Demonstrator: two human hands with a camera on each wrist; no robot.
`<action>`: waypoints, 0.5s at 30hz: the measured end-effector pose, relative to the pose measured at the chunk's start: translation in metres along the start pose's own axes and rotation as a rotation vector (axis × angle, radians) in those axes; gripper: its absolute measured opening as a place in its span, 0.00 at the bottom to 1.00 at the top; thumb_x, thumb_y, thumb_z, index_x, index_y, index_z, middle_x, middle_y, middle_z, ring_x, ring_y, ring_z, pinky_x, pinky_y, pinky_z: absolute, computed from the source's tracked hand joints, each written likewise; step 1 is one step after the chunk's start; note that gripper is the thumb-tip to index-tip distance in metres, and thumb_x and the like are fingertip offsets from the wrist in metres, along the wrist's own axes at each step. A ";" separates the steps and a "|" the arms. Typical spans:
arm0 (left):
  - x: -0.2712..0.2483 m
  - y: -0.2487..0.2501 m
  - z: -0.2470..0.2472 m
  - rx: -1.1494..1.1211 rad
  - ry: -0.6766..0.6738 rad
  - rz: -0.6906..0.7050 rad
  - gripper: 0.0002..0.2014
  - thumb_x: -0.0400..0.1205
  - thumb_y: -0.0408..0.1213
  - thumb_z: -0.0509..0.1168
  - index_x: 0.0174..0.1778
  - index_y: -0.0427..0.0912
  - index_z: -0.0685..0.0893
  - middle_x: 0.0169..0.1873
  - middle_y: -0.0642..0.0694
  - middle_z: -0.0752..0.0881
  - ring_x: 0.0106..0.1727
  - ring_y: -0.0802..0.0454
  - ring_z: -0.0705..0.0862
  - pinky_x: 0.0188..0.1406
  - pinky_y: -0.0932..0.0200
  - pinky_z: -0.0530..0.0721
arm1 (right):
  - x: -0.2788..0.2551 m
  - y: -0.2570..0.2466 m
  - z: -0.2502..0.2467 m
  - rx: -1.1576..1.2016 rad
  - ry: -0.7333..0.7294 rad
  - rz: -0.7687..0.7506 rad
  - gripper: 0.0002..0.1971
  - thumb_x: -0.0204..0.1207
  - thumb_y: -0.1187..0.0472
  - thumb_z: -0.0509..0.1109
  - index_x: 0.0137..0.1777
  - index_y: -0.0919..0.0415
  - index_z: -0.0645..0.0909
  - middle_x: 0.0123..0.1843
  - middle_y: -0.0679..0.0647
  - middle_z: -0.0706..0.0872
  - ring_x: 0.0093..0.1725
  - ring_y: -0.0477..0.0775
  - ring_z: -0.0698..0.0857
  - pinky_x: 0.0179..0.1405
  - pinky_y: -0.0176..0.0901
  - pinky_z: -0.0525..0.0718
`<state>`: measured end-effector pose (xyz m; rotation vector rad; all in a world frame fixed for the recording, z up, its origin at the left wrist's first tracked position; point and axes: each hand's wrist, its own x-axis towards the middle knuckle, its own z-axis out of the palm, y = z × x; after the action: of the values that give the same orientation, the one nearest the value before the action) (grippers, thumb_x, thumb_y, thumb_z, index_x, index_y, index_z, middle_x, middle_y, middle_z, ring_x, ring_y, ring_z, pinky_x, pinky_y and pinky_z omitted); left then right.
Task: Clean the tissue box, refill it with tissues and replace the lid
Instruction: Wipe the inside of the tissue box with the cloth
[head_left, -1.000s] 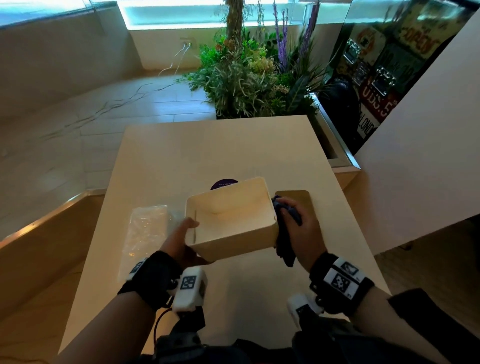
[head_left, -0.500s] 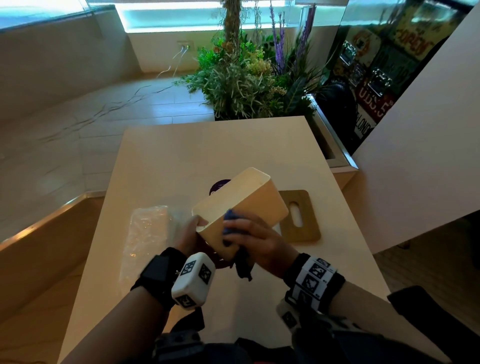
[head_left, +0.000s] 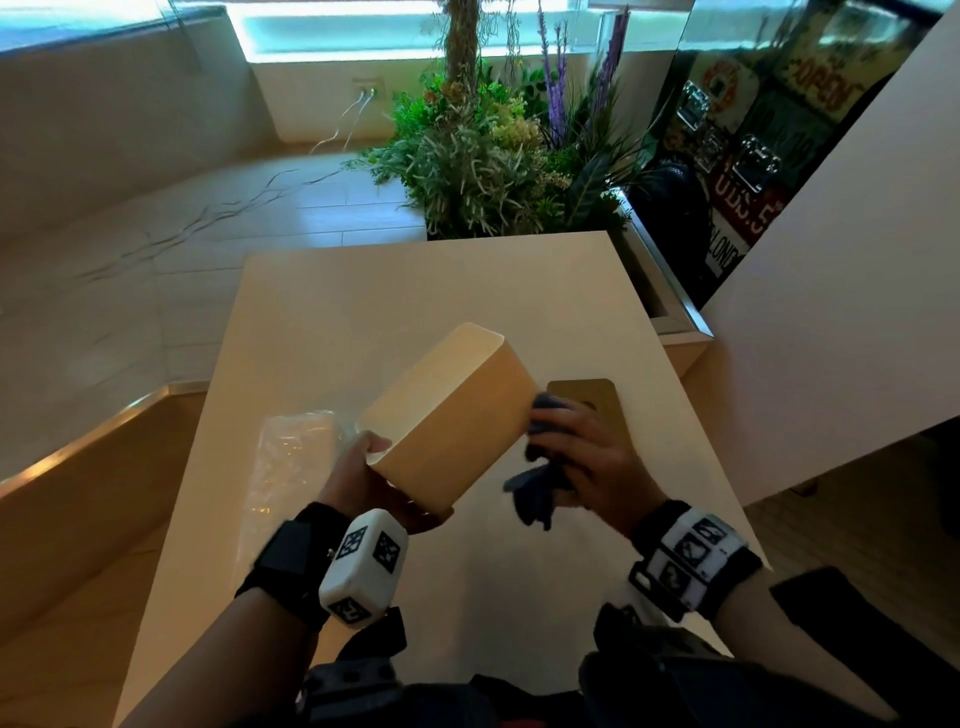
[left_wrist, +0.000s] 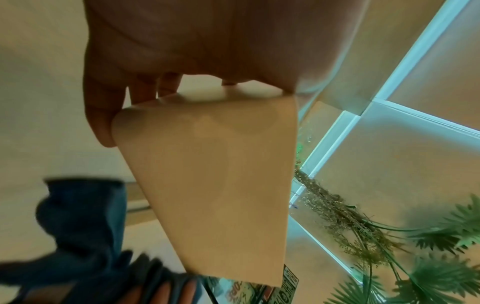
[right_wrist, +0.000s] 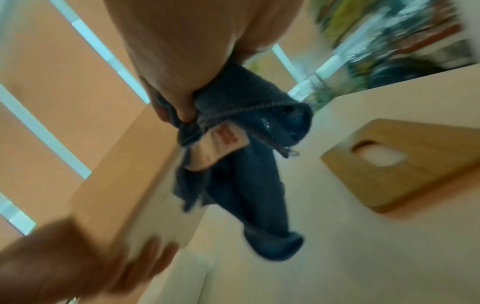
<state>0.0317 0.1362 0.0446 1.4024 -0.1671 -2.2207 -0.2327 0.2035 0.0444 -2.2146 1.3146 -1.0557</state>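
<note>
The box (head_left: 452, 415) is tipped up off the table (head_left: 363, 291), just left of the lid (head_left: 582, 400). Left hand (head_left: 363, 478) grips its near corner — looks light, stiff, smooth, so hold the rim. Right hand (head_left: 587, 462) clutches a cloth (head_left: 535, 488) at its end.

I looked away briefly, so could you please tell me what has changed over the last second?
The left hand tipped the tissue box so its opening faces away; the right hand swept the blue cloth across its outer side. Both grips, the wooden lid and tissue pack stayed.
</note>
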 end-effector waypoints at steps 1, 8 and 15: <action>-0.032 0.007 0.002 -0.001 0.068 0.052 0.12 0.74 0.43 0.57 0.47 0.38 0.73 0.45 0.37 0.76 0.50 0.35 0.78 0.65 0.37 0.73 | -0.012 0.007 -0.010 -0.056 0.084 0.084 0.10 0.78 0.67 0.67 0.56 0.68 0.84 0.67 0.59 0.81 0.72 0.59 0.76 0.70 0.54 0.77; -0.018 0.008 -0.035 0.011 0.195 0.093 0.16 0.75 0.45 0.59 0.52 0.37 0.73 0.46 0.36 0.76 0.51 0.34 0.79 0.54 0.34 0.78 | -0.124 0.028 -0.019 -0.138 0.318 0.550 0.10 0.70 0.66 0.71 0.51 0.63 0.86 0.62 0.59 0.83 0.63 0.51 0.80 0.66 0.40 0.75; -0.002 0.003 -0.037 0.136 0.240 0.117 0.11 0.79 0.42 0.57 0.48 0.37 0.73 0.42 0.39 0.73 0.44 0.38 0.77 0.45 0.41 0.79 | -0.207 0.068 0.022 -0.241 -0.280 0.943 0.12 0.67 0.38 0.70 0.47 0.39 0.84 0.61 0.48 0.70 0.61 0.73 0.81 0.62 0.33 0.67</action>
<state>0.0658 0.1401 0.0303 1.6743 -0.3129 -1.9591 -0.3168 0.3460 -0.0996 -1.4499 2.0724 -0.2324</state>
